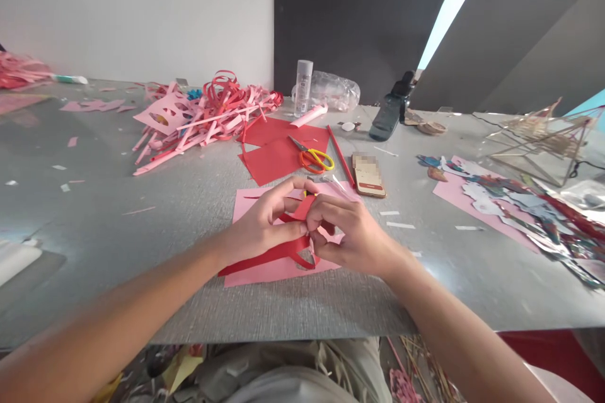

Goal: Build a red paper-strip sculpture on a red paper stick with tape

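My left hand (262,220) and my right hand (347,233) meet over a pink paper sheet (255,271) near the table's front edge. Both pinch a red paper strip (274,252) that loops between the fingers and trails left under my left wrist. The fingers of both hands are curled shut on the strip. Behind the hands lie red paper sheets (274,154) with orange-and-yellow scissors (314,157) on them.
A heap of pink and red paper offcuts (203,116) lies back left. A phone (368,175), a red stick (341,156), a clear bottle (302,88), a dark bottle (390,113) and a glue tube (309,115) stand behind. Coloured cut-outs on pink paper (496,201) and a stick frame (543,138) occupy the right.
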Available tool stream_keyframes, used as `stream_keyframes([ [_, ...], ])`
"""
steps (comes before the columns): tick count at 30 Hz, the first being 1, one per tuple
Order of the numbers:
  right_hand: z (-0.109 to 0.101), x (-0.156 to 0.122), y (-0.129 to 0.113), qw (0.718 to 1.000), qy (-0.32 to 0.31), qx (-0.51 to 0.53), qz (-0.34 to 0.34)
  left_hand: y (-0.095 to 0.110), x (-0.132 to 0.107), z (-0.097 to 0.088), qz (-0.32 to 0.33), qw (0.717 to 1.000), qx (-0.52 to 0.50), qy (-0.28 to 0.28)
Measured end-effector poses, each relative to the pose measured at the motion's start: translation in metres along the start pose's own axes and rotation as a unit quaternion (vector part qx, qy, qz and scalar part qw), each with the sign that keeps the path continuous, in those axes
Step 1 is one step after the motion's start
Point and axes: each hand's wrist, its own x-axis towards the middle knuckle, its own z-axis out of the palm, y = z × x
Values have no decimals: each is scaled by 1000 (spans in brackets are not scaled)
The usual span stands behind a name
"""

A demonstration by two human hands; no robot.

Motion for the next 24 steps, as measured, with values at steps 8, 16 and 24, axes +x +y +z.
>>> stream_keyframes([
  [8, 0, -2, -1, 999, 25, 20, 16, 2, 3, 0, 26, 1000, -13, -7],
  [16, -2, -2, -1, 999, 11, 40, 26, -2, 3, -3, -11, 1000, 16, -4],
  [24, -3, -1, -1, 999, -13, -10, 42, -6, 4, -4, -5, 1000, 16, -13],
])
